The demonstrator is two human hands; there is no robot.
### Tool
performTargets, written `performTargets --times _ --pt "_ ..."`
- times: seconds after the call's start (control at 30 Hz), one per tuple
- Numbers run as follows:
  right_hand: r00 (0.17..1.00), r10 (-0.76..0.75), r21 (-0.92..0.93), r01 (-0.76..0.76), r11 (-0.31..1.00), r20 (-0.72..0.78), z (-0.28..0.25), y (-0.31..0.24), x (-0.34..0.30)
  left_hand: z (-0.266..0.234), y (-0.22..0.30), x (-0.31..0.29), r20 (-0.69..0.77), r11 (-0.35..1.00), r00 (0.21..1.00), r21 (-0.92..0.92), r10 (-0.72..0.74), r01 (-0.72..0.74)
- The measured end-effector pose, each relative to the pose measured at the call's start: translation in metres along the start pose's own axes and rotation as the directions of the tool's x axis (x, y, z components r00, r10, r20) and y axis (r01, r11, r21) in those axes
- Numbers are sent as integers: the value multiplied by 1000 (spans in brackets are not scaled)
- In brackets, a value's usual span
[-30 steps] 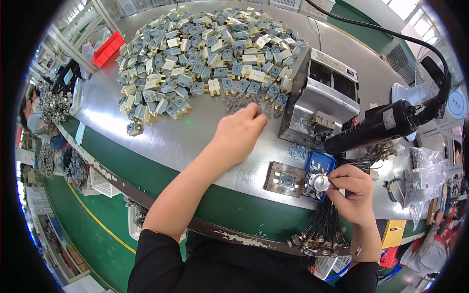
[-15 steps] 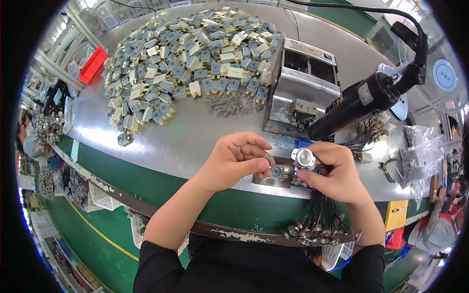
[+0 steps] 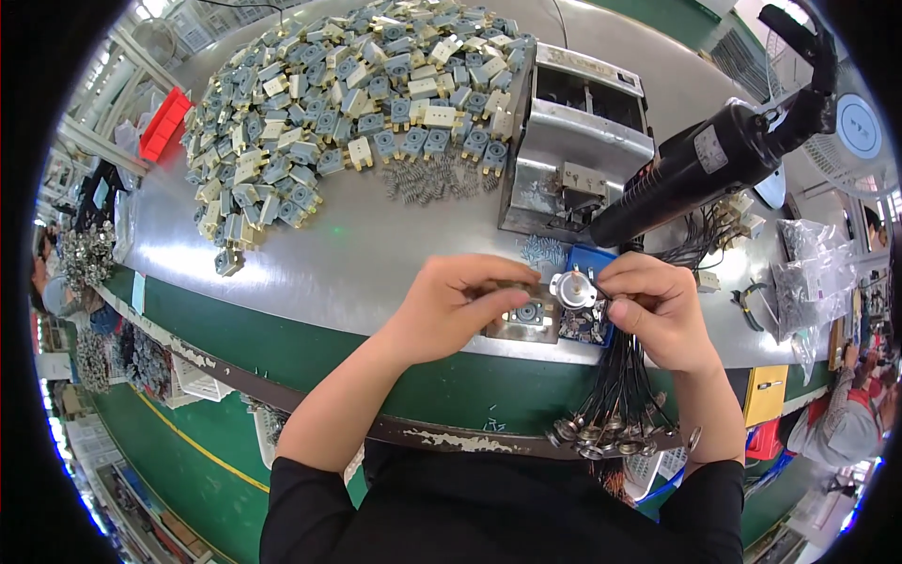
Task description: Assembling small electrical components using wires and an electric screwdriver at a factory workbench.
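Note:
My right hand (image 3: 660,308) is closed in a pinch at the right edge of a round silver metal part with a side flange (image 3: 574,289), probably by its dark lead. Facing it, my left hand (image 3: 458,308) has thumb and forefinger closed near the part's left side; whatever is between those fingertips is too small to make out. Under the hands sits a flat metal fixture (image 3: 507,330) with a grey square block (image 3: 529,312) in it. Beside that, a blue tray (image 3: 590,259) holds small metal pieces (image 3: 584,325).
A large pile of grey-and-cream blocks (image 3: 348,94) covers the back left, with loose springs (image 3: 427,180) before it. A metal machine (image 3: 578,141) and a black cylindrical tool (image 3: 686,174) stand beyond my hands. Black wires with round metal ends (image 3: 611,432) hang over the table edge. Pliers (image 3: 749,306) lie right.
The round part has shifted slightly left and up, with my right fingers now at its edge. My left hand has moved a little right, closer to it. The whole view has shifted slightly.

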State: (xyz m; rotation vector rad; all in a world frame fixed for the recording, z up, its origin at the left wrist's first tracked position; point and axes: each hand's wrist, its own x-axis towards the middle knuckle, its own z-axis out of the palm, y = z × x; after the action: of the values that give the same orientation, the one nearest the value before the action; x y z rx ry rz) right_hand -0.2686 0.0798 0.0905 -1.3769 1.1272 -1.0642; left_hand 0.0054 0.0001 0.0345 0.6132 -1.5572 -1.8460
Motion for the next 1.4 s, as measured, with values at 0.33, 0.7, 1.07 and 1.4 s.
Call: performTargets --times 0.33,0.7,1.07,1.4 --pt "995 42 208 -23 978 -88 -3 23 -11 5 -11 5 114 832 979 516 169 -204" --pt "992 73 234 -47 971 -100 2 21 -9 3 -5 5 81 811 987 563 136 -157" --pt "984 143 193 -122 974 -101 7 18 -6 2 -10 8 115 825 975 519 191 -223" --pt "969 244 66 -241 968 -41 25 9 6 8 0 4 9 843 944 448 330 -299"
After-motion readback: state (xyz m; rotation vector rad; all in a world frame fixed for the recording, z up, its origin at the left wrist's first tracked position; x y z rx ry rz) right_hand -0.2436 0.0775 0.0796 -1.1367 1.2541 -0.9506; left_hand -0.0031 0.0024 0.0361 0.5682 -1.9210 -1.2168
